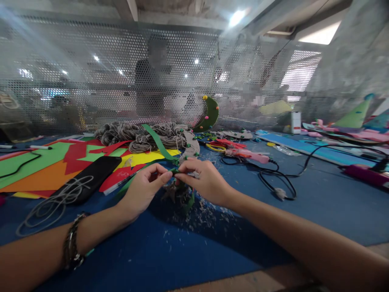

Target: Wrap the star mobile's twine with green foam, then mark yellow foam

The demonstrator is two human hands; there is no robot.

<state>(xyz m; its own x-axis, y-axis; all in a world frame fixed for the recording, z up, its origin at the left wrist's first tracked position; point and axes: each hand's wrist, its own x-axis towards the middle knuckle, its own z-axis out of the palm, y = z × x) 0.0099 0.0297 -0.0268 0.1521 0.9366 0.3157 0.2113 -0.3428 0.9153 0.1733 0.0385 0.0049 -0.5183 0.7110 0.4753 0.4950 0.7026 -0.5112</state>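
My left hand [146,186] and my right hand [205,178] meet near the middle of the blue tabletop, both closed in a pinch. Between their fingertips is a length of green ribbon [159,142], with one end sticking up behind the fingers. A grey curved piece dotted with green bits [191,148] rises just behind my hands. Below the fingers hangs or lies a brownish star shape [170,192]; whether it is joined to the ribbon is hard to tell. Pale shreds [199,215] are scattered on the table under my right hand.
Bundles of grey cord [142,136] lie at the back. Coloured paper sheets [45,166], a black phone [100,174] and a thin looped cord [57,202] are on the left. A pink glue gun [249,155] with black cable and scissors [215,147] sit to the right.
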